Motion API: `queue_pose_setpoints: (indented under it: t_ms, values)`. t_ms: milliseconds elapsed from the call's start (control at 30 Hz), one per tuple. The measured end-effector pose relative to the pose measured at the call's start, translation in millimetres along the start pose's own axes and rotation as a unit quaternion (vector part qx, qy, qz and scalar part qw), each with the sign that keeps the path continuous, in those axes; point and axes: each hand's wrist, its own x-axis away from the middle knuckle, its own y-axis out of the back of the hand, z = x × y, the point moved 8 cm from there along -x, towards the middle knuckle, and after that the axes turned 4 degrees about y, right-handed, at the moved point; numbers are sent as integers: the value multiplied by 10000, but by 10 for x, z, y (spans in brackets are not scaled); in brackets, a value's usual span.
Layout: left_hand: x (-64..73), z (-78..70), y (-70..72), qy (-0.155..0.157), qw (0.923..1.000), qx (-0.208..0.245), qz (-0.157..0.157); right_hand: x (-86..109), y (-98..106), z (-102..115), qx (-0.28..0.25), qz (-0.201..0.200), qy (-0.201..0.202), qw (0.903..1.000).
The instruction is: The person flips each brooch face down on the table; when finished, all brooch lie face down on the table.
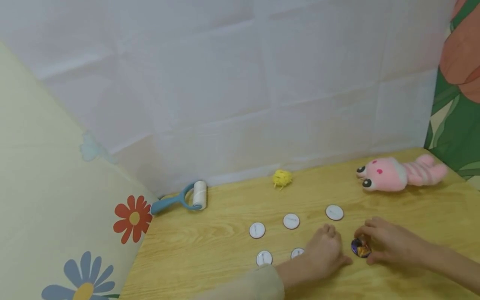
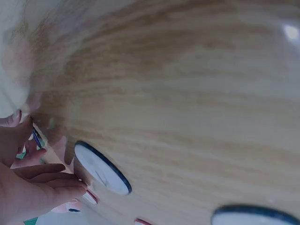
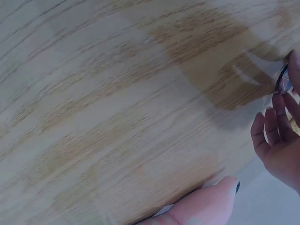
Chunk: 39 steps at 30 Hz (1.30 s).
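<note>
A round pin badge [image 1: 361, 248] with a purple and orange picture is pinched at its edge between the thumb and fingers of my right hand [image 1: 390, 243]. The right wrist view shows this badge [image 3: 283, 79] tilted on edge at the fingertips. Just left of it, my left hand [image 1: 324, 254] is low over the table with its thumb toward the badge. In the left wrist view the left hand [image 2: 42, 187] has fairly straight fingers and holds nothing. A face-down white badge [image 1: 298, 252] is partly hidden behind this hand.
Several more badges lie white pin side up, including one badge [image 1: 335, 212] behind the hands and another [image 1: 264, 258] at left. A blue-handled lint roller [image 1: 180, 199], a yellow fuzzy ball [image 1: 282, 178] and a pink plush toy [image 1: 401, 174] lie along the back of the wooden table [image 1: 195, 258].
</note>
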Motion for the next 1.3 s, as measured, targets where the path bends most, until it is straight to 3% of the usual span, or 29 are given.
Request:
queue_pose_setpoints:
  t_ms: [233, 300, 400, 500, 700, 967, 1133, 1300]
  values:
    - [-51, -73, 48, -78, 9998, -101, -139, -54, 42, 31, 44, -214, 86, 9997]
    - [-54, -88, 52, -87, 9997, -162, -155, -47, 69, 95, 327, -525, 449, 9971]
    - [-58, -101, 46, -80, 9994, -289, -159, -39, 93, 205, 832, -974, 1086, 9858]
    - [-57, -115, 46, -173, 9984, -496, -215, -30, 88, 262, 1126, -1169, 1461, 9759]
    - [-45, -163, 24, -444, 9944, -872, -398, 6, 46, 252, 1070, -1122, 1408, 9778]
    - [-27, -145, 50, -563, 9950, -375, -738, 2, 43, 263, 864, -1349, 1303, 9784]
    - [12, -25, 194, -544, 9912, 762, -935, -21, 107, 273, 788, -1379, 915, 9831]
    - [81, 132, 438, -508, 9838, 1593, -649, -106, 328, 341, 657, -1805, 817, 9780]
